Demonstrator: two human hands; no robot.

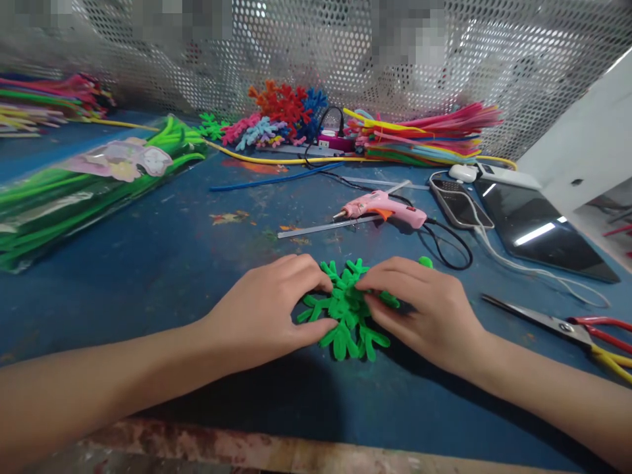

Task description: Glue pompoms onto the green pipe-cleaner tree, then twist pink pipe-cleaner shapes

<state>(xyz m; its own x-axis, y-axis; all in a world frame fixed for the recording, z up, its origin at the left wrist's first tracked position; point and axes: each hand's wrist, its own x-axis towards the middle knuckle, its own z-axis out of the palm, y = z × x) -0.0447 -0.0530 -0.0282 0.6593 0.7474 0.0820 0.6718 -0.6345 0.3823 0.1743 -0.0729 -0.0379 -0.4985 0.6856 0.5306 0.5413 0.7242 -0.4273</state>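
Observation:
A bright green snowflake made of pipe cleaners (345, 313) lies flat on the blue table, its branched arms spread out around a looped centre. From the left, my left hand (276, 303) grips it, thumb and curled fingers closing on its arms near the middle. My right hand (424, 303) pinches at the upper right of the centre with thumb and forefinger, and its palm side hides part of the right arms. Just behind that hand a bit of green (425, 262) peeks out.
A pink glue gun (382, 208) with glue sticks lies beyond the hands. Scissors (553, 322), a phone (461, 203) and a tablet (543, 227) are to the right. Bagged green pipe cleaners (93, 184) lie left. Coloured bundles (419, 135) and finished branched pieces (281, 108) line the mesh panel (306, 39).

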